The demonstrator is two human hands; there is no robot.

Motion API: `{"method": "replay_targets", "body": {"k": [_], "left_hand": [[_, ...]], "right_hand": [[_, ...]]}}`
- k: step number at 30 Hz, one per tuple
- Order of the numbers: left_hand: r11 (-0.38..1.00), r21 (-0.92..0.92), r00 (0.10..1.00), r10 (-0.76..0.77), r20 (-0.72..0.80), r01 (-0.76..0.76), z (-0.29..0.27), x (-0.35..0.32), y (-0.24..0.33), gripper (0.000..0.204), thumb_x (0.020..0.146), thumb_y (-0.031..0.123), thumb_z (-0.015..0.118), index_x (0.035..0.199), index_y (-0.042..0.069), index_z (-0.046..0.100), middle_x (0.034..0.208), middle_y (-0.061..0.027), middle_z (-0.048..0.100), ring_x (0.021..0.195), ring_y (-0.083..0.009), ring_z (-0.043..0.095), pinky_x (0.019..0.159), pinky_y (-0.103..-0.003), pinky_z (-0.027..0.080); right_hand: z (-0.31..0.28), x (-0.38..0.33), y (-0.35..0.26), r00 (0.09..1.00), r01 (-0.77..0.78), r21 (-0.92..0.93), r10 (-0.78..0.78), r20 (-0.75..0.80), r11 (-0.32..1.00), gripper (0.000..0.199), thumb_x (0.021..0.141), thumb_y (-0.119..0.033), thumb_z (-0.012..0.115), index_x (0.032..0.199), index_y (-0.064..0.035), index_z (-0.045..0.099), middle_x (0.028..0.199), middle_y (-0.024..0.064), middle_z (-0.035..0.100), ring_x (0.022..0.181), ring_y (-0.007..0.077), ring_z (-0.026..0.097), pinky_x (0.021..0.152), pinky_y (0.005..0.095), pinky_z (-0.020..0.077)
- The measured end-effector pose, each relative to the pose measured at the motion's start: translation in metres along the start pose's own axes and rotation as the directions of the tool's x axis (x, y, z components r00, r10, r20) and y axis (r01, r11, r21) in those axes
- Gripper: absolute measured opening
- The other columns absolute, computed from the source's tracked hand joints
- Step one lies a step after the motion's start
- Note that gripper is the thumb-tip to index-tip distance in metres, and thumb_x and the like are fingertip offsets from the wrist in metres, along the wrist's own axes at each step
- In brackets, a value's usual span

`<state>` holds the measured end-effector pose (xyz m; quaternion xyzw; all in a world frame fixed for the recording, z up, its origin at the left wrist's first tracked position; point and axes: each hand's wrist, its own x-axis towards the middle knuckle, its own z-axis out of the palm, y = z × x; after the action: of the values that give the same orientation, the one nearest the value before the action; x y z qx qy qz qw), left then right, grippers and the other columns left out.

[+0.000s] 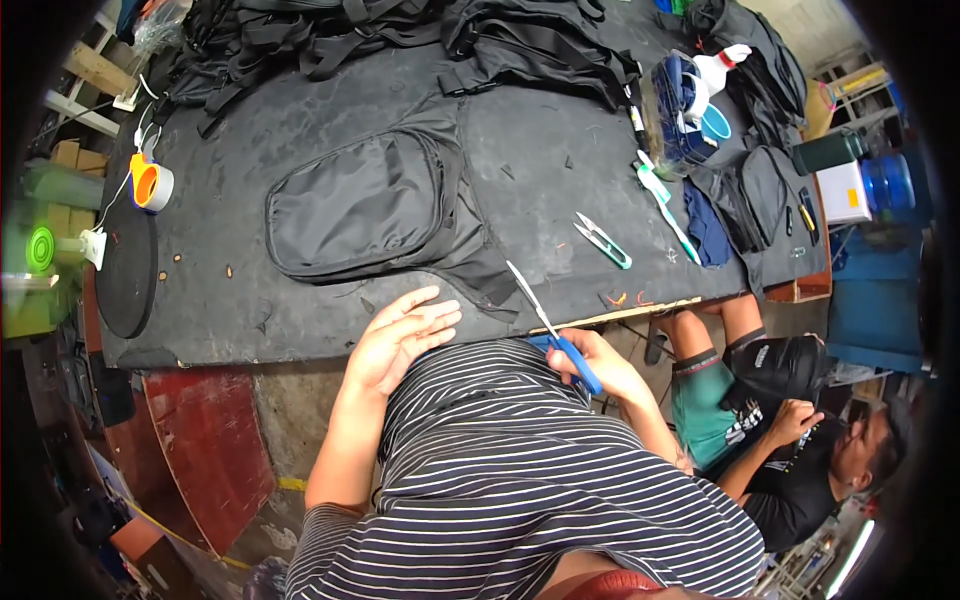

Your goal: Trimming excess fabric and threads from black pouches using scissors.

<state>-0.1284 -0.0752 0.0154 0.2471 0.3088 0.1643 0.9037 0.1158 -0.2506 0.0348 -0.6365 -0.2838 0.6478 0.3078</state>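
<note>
A black backpack [355, 205] lies flat on the dark worktable, its straps and loose edge reaching toward the table's front. My left hand [405, 335] is held in the air just in front of the table edge, near the bag's lower side. Its fingers are stretched out and nothing is in them. In my right hand [590, 360] is a pair of scissors [572, 362] with blue handles. The narrow blades look closed and point up and left, their tip by the bag's strap end.
Green-handled thread snips [605, 242] and a toothbrush [668, 212] lie right of the bag. A clear container [675, 115] stands farther back. Black straps and bags [330, 40] are heaped along the far side. A tape dispenser [150, 185] sits at left. Another person [790, 440] sits at right.
</note>
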Motion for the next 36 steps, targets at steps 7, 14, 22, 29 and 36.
{"method": "replay_targets", "body": {"k": [7, 14, 22, 29, 36], "left_hand": [[0.86, -0.492, 0.988, -0.155, 0.003, 0.136, 0.025, 0.043, -0.024, 0.021, 0.088, 0.025, 0.062, 0.098, 0.006, 0.06, 0.094, -0.0088, 0.064, 0.084, -0.0238, 0.061, 0.075, -0.036, 0.048], [0.893, -0.444, 0.997, 0.052, -0.057, -0.072, 0.069, 0.07, -0.025, 0.023, 0.086, 0.016, 0.062, 0.104, 0.002, 0.057, 0.103, -0.0109, 0.062, 0.096, -0.0206, 0.058, 0.082, -0.036, 0.047], [0.941, 0.067, 0.921, 0.34, -0.19, -0.333, 0.084, 0.07, -0.028, 0.013, 0.08, 0.009, 0.069, 0.092, 0.003, 0.067, 0.087, -0.0032, 0.067, 0.073, -0.0111, 0.062, 0.059, -0.026, 0.05], [0.917, 0.105, 0.901, 0.399, -0.171, -0.386, 0.085, 0.07, -0.029, 0.011, 0.082, 0.007, 0.066, 0.092, 0.003, 0.065, 0.085, -0.004, 0.067, 0.07, -0.0117, 0.062, 0.056, -0.025, 0.051], [0.907, 0.068, 0.888, 0.421, -0.186, -0.416, 0.092, 0.067, -0.031, 0.01, 0.082, 0.007, 0.067, 0.089, 0.002, 0.066, 0.083, -0.0034, 0.067, 0.067, -0.0102, 0.061, 0.053, -0.025, 0.049]], "right_hand": [[0.009, -0.001, -0.01, 0.971, 0.192, 0.334, -0.229, 0.075, 0.923, 0.036, 0.088, -0.036, 0.061, 0.093, -0.0005, 0.058, 0.068, 0.0019, 0.055, 0.062, 0.0087, 0.054, 0.058, 0.0212, 0.0429], [0.021, -0.004, -0.018, 0.964, 0.266, 0.352, -0.239, -0.119, 0.897, 0.04, 0.085, -0.038, 0.065, 0.093, -0.0006, 0.057, 0.069, 0.0014, 0.054, 0.062, 0.0091, 0.053, 0.058, 0.0198, 0.0404], [0.016, 0.005, -0.011, 0.958, 0.263, 0.219, -0.227, -0.173, 0.94, 0.039, 0.08, -0.038, 0.071, 0.093, -0.0043, 0.056, 0.071, -0.0008, 0.054, 0.062, 0.0062, 0.05, 0.058, 0.0196, 0.0407], [0.024, 0.004, -0.01, 0.934, 0.335, 0.172, -0.303, -0.188, 0.926, 0.038, 0.078, -0.034, 0.074, 0.092, -0.0044, 0.055, 0.073, -0.0039, 0.052, 0.064, 0.0026, 0.045, 0.059, 0.0169, 0.0363], [0.031, 0.008, -0.005, 0.931, 0.338, 0.259, -0.283, -0.229, 0.905, 0.034, 0.078, -0.028, 0.074, 0.091, -0.0034, 0.055, 0.072, -0.0025, 0.054, 0.059, 0.0037, 0.047, 0.054, 0.0179, 0.0376]]}}
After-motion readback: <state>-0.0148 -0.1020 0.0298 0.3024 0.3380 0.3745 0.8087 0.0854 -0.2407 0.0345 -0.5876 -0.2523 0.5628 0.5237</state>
